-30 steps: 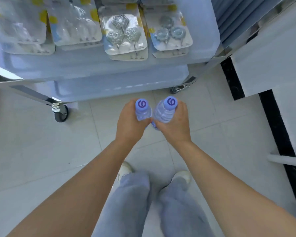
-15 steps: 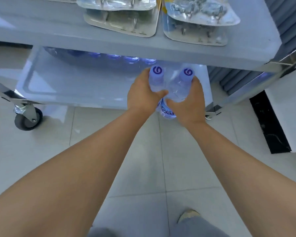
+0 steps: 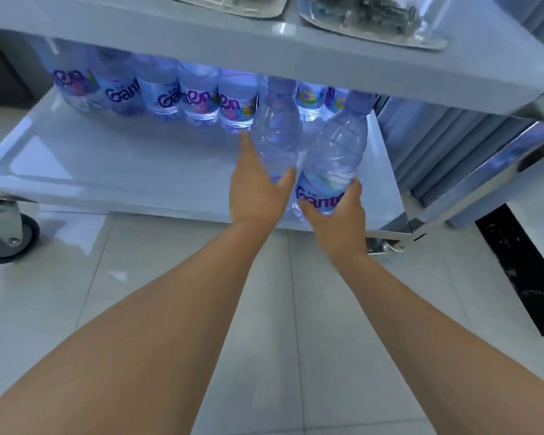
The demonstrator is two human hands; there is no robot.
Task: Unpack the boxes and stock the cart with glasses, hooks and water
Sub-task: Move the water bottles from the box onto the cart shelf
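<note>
Left hand (image 3: 255, 189) and right hand (image 3: 336, 211) each grip a water bottle (image 3: 277, 127) (image 3: 336, 152) over the cart's lower shelf (image 3: 123, 171). Upper shelf (image 3: 264, 54) hides both caps; stocked bottles (image 3: 170, 95) behind show only their lower halves, and hook packs (image 3: 368, 20) are cut off above.

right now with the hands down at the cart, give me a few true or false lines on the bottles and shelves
1. Each hand holds one water bottle. True: the left hand grips the left bottle and the right hand grips the right bottle.
2. The lower shelf has no bottles on it yet. False: a row of bottles already stands along its back.
3. The held bottles have their caps pointing toward the person. False: the caps point away, under the upper shelf.
4. Packaged hooks lie on the upper shelf. True.
5. The cart has a wheel on the floor. True.
</note>
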